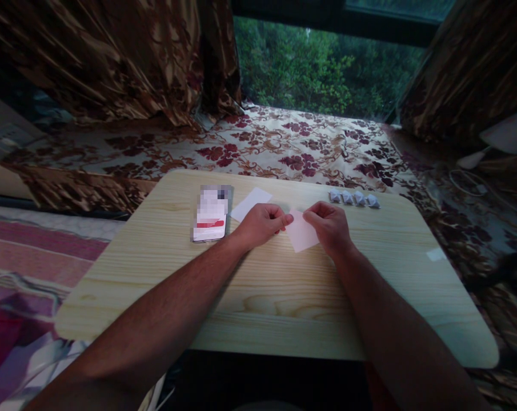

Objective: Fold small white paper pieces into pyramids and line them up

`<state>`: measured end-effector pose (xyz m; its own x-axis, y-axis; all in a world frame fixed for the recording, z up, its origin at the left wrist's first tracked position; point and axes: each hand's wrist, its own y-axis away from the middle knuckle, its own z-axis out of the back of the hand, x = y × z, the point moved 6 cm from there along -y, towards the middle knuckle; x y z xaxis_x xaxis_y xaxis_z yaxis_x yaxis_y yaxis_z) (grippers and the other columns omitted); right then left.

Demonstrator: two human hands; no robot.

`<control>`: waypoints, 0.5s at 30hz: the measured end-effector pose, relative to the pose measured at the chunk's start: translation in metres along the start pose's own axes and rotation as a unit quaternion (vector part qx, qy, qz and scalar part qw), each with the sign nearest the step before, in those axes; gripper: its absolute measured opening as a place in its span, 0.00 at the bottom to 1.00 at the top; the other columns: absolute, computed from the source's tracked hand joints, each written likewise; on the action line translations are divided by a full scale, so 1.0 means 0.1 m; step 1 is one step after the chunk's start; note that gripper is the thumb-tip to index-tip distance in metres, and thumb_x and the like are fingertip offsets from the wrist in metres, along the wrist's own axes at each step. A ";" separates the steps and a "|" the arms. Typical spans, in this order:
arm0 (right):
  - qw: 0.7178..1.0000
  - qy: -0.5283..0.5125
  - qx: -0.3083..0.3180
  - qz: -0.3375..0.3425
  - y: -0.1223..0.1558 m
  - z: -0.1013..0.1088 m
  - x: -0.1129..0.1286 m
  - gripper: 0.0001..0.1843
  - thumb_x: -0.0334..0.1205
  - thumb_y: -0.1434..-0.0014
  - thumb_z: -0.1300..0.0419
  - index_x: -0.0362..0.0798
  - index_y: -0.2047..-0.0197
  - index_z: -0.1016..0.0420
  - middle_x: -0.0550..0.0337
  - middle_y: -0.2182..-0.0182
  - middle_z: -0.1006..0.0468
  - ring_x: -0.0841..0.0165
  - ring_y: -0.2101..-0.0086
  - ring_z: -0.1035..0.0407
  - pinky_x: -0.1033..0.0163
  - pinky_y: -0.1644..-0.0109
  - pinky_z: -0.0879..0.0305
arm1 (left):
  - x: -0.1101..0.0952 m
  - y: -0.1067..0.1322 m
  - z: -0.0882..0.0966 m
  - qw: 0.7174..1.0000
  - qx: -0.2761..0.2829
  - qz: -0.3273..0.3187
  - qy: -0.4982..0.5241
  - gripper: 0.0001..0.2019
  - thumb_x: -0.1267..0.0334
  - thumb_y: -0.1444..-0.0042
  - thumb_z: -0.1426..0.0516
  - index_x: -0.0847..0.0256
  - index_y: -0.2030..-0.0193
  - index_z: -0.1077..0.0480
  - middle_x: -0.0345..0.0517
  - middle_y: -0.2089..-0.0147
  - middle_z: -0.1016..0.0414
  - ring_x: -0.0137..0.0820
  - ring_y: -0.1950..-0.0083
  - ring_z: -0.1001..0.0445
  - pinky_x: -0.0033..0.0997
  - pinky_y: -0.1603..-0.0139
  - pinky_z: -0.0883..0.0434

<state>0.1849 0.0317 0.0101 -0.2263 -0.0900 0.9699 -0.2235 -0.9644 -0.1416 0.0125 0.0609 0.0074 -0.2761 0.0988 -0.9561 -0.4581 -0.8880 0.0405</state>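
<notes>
Between my two hands a small square sheet of white paper is held above the wooden table. My left hand pinches its left edge between thumb and fingers. On the other side, my right hand is closed on the upper right part of the paper, its fingertips hiding that corner. Another white paper sheet lies flat on the table just beyond my left hand. Several small folded white paper pieces with pointed tops stand in a row at the far right edge.
A phone with a lit, blurred screen lies left of my left hand. A small white slip rests near the table's right edge. Behind the table are a flower-patterned cloth, brown curtains and a window. Striped bedding is at the left.
</notes>
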 end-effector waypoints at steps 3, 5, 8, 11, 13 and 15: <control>1.000 0.007 -0.002 0.002 -0.01 0.01 0.00 0.07 0.38 0.51 0.37 0.46 0.78 0.28 0.67 0.83 0.32 0.74 0.81 0.42 0.66 0.77 0.49 | -0.02 0.01 -0.01 1.000 0.002 -0.011 -0.009 0.18 0.49 0.45 0.41 0.64 0.74 0.30 0.36 0.81 0.35 0.22 0.80 0.43 0.25 0.76 0.48; 1.000 0.008 -0.005 0.005 -0.01 0.02 0.01 0.07 0.38 0.51 0.37 0.46 0.78 0.28 0.67 0.83 0.32 0.74 0.81 0.42 0.66 0.77 0.50 | -0.02 0.01 -0.02 1.000 0.004 -0.019 -0.022 0.17 0.50 0.45 0.41 0.63 0.73 0.30 0.36 0.81 0.36 0.22 0.79 0.43 0.25 0.76 0.48; 1.000 0.002 -0.006 0.007 -0.02 0.02 0.02 0.07 0.38 0.52 0.37 0.46 0.78 0.28 0.67 0.83 0.33 0.75 0.81 0.43 0.66 0.77 0.50 | -0.02 0.00 -0.01 0.998 0.000 -0.026 -0.051 0.16 0.51 0.44 0.42 0.63 0.73 0.30 0.35 0.81 0.37 0.23 0.78 0.43 0.26 0.75 0.49; 1.000 -0.009 0.000 0.007 -0.02 0.01 0.02 0.07 0.37 0.52 0.37 0.46 0.78 0.29 0.67 0.83 0.33 0.75 0.81 0.43 0.66 0.77 0.50 | -0.03 0.00 0.01 0.996 -0.007 -0.030 -0.082 0.16 0.52 0.44 0.42 0.62 0.73 0.30 0.35 0.81 0.38 0.24 0.77 0.42 0.27 0.75 0.49; 1.000 -0.011 0.000 0.010 -0.01 0.00 0.02 0.07 0.37 0.52 0.37 0.46 0.78 0.29 0.67 0.83 0.33 0.75 0.80 0.43 0.66 0.77 0.50 | -0.04 0.00 0.02 0.995 -0.012 -0.036 -0.096 0.16 0.52 0.44 0.42 0.62 0.74 0.31 0.35 0.81 0.38 0.24 0.77 0.42 0.27 0.75 0.49; 1.000 -0.010 -0.002 0.010 -0.01 0.01 0.02 0.07 0.37 0.52 0.37 0.46 0.78 0.28 0.67 0.83 0.33 0.75 0.80 0.43 0.66 0.77 0.50 | -0.05 0.00 0.02 0.994 -0.014 -0.039 -0.096 0.16 0.52 0.44 0.42 0.62 0.74 0.31 0.35 0.81 0.38 0.24 0.77 0.42 0.27 0.75 0.48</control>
<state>0.1857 0.0325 0.0124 -0.2126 -0.1143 0.9704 -0.2231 -0.9612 -0.1621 0.0119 0.0614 0.0125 -0.3983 0.2502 -0.8825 -0.4618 -0.8860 -0.0427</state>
